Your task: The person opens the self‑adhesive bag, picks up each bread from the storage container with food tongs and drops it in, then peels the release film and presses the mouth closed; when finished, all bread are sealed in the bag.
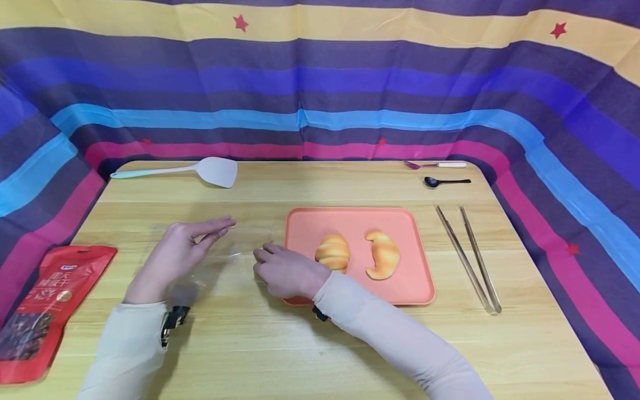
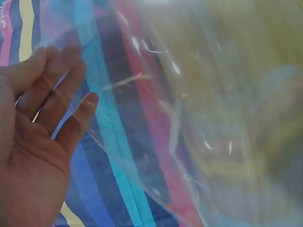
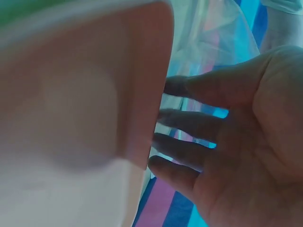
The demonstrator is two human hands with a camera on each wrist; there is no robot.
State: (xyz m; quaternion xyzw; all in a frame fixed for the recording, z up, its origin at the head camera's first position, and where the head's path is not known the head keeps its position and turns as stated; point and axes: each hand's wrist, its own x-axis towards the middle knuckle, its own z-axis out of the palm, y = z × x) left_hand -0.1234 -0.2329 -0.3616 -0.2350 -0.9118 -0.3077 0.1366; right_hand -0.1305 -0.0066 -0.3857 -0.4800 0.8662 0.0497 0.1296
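Note:
A clear plastic bag (image 1: 240,244) spreads across the table between the two hands, faint against the wood. Its crinkled film (image 2: 142,118) overlaps the fingertips of my left hand (image 1: 182,253), whose fingers look fairly straight and spread. My right hand (image 1: 290,272) reaches past the left side of a pink tray (image 1: 300,222), fingertips by the bag's right end. From the right wrist, its fingers (image 3: 189,127) are separate and slightly bent, with their tips hidden behind the tray's edge. Two croissant-like breads lie on the tray: a rounded one (image 1: 333,253) and a curved one (image 1: 383,255).
A red food packet (image 1: 55,305) lies at the left edge. A spatula (image 1: 215,171) is at the back left. Tongs (image 1: 470,261) lie right of the tray, with a black spoon (image 1: 445,181) and a small fork (image 1: 435,165) behind. Striped cloth (image 1: 300,78) surrounds the table.

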